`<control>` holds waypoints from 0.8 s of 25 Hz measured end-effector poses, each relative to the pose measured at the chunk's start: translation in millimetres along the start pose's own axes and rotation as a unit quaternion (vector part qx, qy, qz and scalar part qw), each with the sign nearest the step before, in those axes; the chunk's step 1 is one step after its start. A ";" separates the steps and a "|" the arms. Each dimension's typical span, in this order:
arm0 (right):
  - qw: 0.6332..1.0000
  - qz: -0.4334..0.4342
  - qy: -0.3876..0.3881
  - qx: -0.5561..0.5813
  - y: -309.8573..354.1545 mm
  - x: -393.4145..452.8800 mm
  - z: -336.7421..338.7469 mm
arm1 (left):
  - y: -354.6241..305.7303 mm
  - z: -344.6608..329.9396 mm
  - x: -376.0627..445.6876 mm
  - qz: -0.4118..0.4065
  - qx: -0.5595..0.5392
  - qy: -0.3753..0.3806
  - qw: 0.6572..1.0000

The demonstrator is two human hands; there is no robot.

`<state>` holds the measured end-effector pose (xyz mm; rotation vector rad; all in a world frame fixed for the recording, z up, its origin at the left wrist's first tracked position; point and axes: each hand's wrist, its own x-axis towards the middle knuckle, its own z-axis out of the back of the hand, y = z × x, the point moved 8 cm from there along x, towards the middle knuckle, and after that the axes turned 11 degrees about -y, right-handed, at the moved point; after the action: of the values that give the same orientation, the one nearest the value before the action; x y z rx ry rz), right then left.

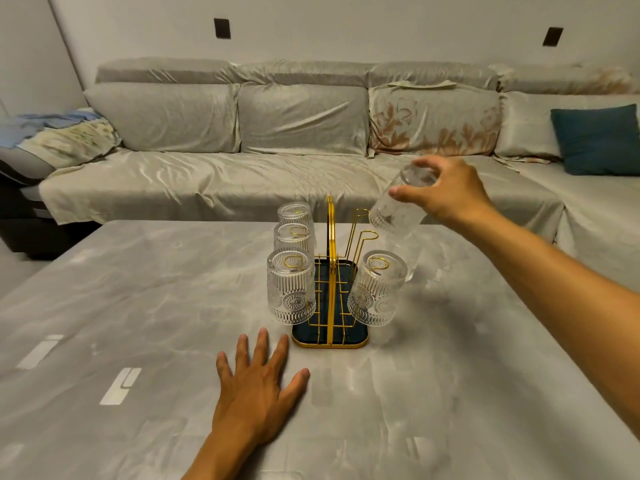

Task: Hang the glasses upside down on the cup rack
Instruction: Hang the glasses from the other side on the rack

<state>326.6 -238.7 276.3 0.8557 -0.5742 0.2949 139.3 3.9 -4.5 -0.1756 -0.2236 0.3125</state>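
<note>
Our right hand (446, 192) grasps an embossed glass (398, 206) by its base end, fingers curled over the top and thumb pressed to the near wall; the glass is inverted and tilted, its mouth pointing down and away from the palm toward the cup rack (330, 289). Our left hand (258, 386) lies released, fingers spread flat on the table (138, 289), its fingertips just short of the rack's dark tray (329, 341). Two gold prongs stand bare just below and to the thumb side of the held glass: the far prong (360, 213), nearly touching the rim, and the middle prong (367, 234). Four hung glasses already occupy the other prongs, three beyond the left fingertips (291, 285) and one beneath the right wrist side (377, 289). A further upright glass (405, 258) appears to stand on the table below the right fingers, though it is faint. We judge three risks. The rim may strike a prong tip instead of passing over it, since the mouth is angled. The lowering glass may knock its hung neighbour, which sits close beneath. The light rack may tip or slide under sideways push, because our left hand rests beside it without bracing it
</note>
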 end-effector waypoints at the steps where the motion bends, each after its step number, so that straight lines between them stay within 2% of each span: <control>1: 1.000 0.010 0.012 -0.022 0.7 -1.9 -10.9 | 0.0 -0.4 0.0 0.001 0.002 0.001 1.000; 9: 0.993 0.051 0.075 -0.077 -1.5 -18.2 -66.5 | -1.4 2.3 0.2 0.000 0.002 0.004 1.000; 13: 0.986 0.044 0.117 -0.109 -8.3 -23.7 -91.3 | -1.9 2.6 -0.1 0.002 0.001 0.003 1.000; 20: 0.982 0.002 0.133 -0.132 -28.2 -23.6 -106.8 | -1.5 2.3 0.5 0.001 -0.003 0.001 1.000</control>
<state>358.6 -173.8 189.5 0.5475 -0.3554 0.3217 139.6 2.9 -1.9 -0.1811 -0.2226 0.3147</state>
